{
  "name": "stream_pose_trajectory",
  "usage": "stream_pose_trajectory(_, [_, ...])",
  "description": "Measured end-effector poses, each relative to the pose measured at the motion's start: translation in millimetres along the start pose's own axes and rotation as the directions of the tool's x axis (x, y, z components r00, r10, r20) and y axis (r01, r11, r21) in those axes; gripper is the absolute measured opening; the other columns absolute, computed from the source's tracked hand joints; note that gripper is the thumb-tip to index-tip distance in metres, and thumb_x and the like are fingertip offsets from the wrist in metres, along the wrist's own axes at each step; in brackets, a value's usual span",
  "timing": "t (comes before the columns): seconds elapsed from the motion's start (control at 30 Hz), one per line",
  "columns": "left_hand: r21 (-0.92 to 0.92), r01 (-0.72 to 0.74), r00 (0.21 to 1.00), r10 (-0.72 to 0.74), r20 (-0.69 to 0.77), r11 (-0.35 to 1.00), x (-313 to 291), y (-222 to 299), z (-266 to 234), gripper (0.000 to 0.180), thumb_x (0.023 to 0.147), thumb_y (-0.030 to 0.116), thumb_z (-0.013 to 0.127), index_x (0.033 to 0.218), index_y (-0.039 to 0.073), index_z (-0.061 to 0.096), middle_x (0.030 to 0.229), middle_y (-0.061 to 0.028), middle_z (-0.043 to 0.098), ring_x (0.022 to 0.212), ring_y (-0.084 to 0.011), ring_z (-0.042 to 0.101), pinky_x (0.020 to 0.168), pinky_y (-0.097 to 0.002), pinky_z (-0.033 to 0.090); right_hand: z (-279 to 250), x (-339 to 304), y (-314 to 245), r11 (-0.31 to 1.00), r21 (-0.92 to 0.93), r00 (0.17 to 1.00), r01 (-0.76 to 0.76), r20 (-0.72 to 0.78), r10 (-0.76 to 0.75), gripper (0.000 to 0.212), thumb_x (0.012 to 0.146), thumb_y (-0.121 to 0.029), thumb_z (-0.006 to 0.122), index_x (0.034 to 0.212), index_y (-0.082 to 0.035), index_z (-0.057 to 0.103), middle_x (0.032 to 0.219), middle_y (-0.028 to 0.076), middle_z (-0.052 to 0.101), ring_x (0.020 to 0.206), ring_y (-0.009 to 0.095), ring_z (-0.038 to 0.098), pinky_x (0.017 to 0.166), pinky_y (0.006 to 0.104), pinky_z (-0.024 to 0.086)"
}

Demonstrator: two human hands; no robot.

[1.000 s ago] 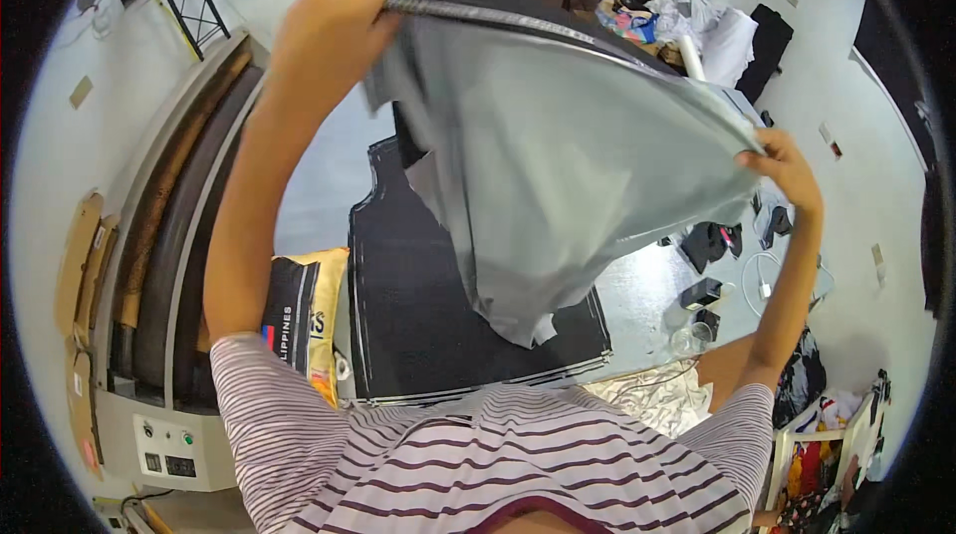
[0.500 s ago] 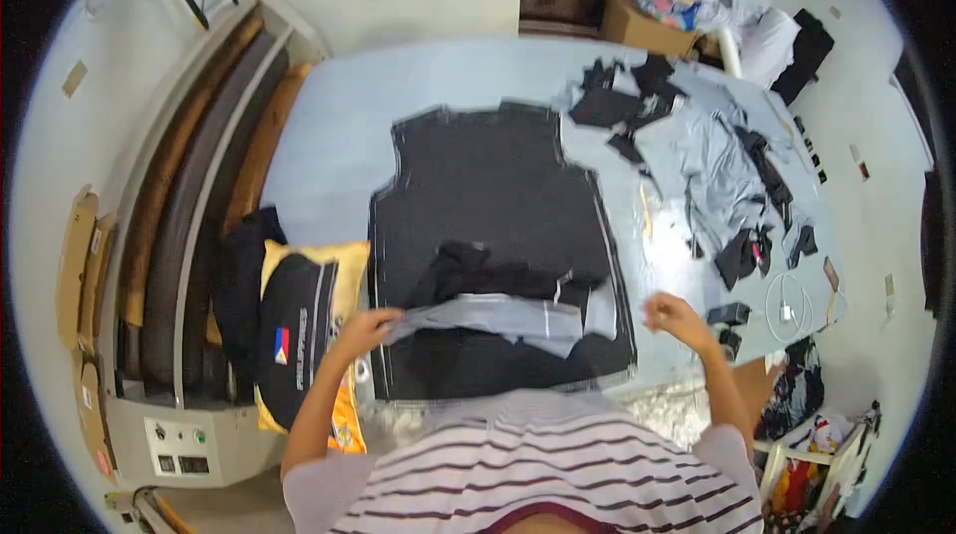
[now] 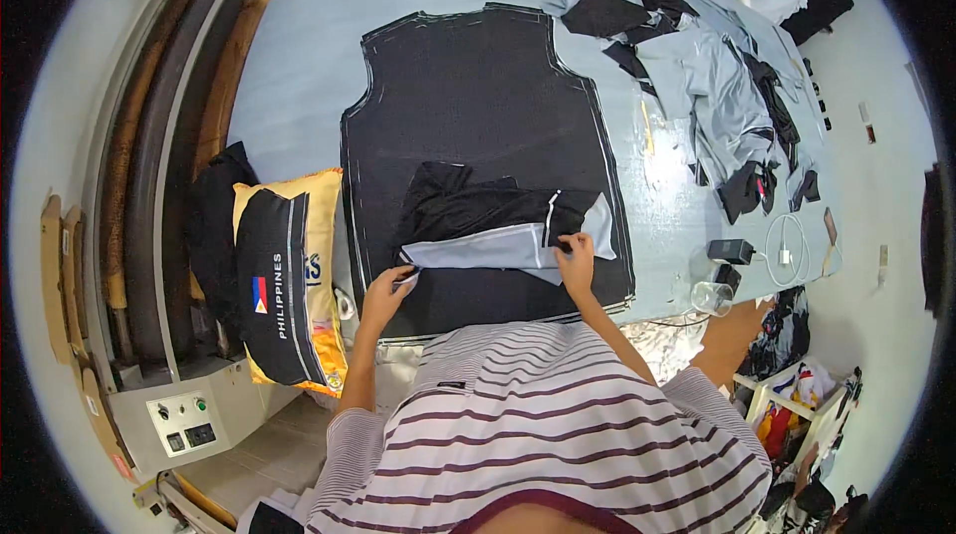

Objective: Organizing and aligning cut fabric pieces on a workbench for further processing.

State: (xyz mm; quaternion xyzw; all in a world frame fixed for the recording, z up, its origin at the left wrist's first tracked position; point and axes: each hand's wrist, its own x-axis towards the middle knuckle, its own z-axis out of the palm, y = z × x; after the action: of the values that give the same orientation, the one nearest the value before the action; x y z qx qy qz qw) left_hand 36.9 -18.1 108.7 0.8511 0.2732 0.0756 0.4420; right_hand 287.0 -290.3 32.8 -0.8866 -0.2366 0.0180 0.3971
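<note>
A large black fabric panel (image 3: pixel 478 86), cut like a garment body with whitish lines along its edges, lies flat on the table. On its near part rests a smaller black-and-grey fabric piece (image 3: pixel 468 249), black on the far side with a pale grey band nearer me. My left hand (image 3: pixel 384 293) pinches this piece at its near left corner. Toward its right end, beside a narrow white strip (image 3: pixel 552 215), the fingertips of my right hand (image 3: pixel 577 265) are closed on the fabric.
Black and grey fabric scraps (image 3: pixel 707 86) are heaped at the far right of the pale table (image 3: pixel 309 56). A white cable (image 3: pixel 787 257) and a small black box (image 3: pixel 730 251) lie nearer. At left are a yellow bag (image 3: pixel 326 235) with black fabric and a rack of rolls (image 3: pixel 149 165).
My right hand has come left from beside the panel onto the smaller fabric piece. That piece, lifted and blurred before, now lies flatter. The view has tilted toward me.
</note>
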Motion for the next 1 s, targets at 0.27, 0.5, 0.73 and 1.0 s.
stream_pose_trajectory(0.27, [0.353, -0.002, 1.0, 0.006, -0.009, 0.935, -49, -33, -2, 0.037, 0.066, 0.0, 0.055, 0.101, 0.009, 0.054, 0.085, -0.0098, 0.053, 0.077, -0.0284, 0.055, 0.064, -0.0345, 0.045, -44, 39, 26, 0.731, 0.496, 0.88, -0.469, 0.192, 0.435, 0.015, 0.077, -0.023, 0.058, 0.078, -0.009, 0.058, 0.073, -0.002, 0.049, 0.065, 0.008, 0.043, 0.055, 0.0231, 0.035])
stream_pose_trajectory(0.5, [0.499, 0.089, 0.988, -0.013, -0.153, 0.862, -69, -45, 1, 0.024, 0.068, 0.005, 0.055, 0.091, 0.009, 0.06, 0.086, -0.011, 0.06, 0.076, -0.028, 0.056, 0.07, -0.0363, 0.044, -154, 27, -8, 0.813, 0.452, 0.929, -0.368, 0.209, 0.305, 0.024, 0.075, -0.024, 0.059, 0.085, -0.003, 0.051, 0.077, 0.0, 0.048, 0.069, 0.007, 0.042, 0.057, 0.0238, 0.036])
stream_pose_trajectory(0.73, [0.584, 0.213, 0.962, -0.065, -0.263, 0.784, -96, -68, 8, 0.019, 0.072, 0.018, 0.055, 0.089, 0.013, 0.062, 0.085, -0.0074, 0.061, 0.077, -0.0257, 0.058, 0.067, -0.0368, 0.045, -161, -49, 31, 0.729, 0.292, 0.758, -0.619, 0.463, 0.459, 0.02, 0.068, -0.01, 0.062, 0.086, -0.003, 0.058, 0.073, 0.002, 0.057, 0.065, 0.01, 0.049, 0.058, 0.0256, 0.04])
stream_pose_trajectory(1.0, [0.643, 0.226, 0.974, -0.179, -0.139, 0.732, -37, -55, -28, 0.019, 0.072, 0.022, 0.052, 0.083, 0.015, 0.065, 0.072, -0.0122, 0.061, 0.068, -0.0271, 0.06, 0.06, -0.0401, 0.047, -171, -23, 43, 0.892, -0.14, 0.746, -0.429, 0.503, 0.437, 0.026, 0.076, -0.022, 0.056, 0.083, 0.003, 0.058, 0.07, 0.008, 0.059, 0.067, 0.017, 0.056, 0.062, 0.0309, 0.044])
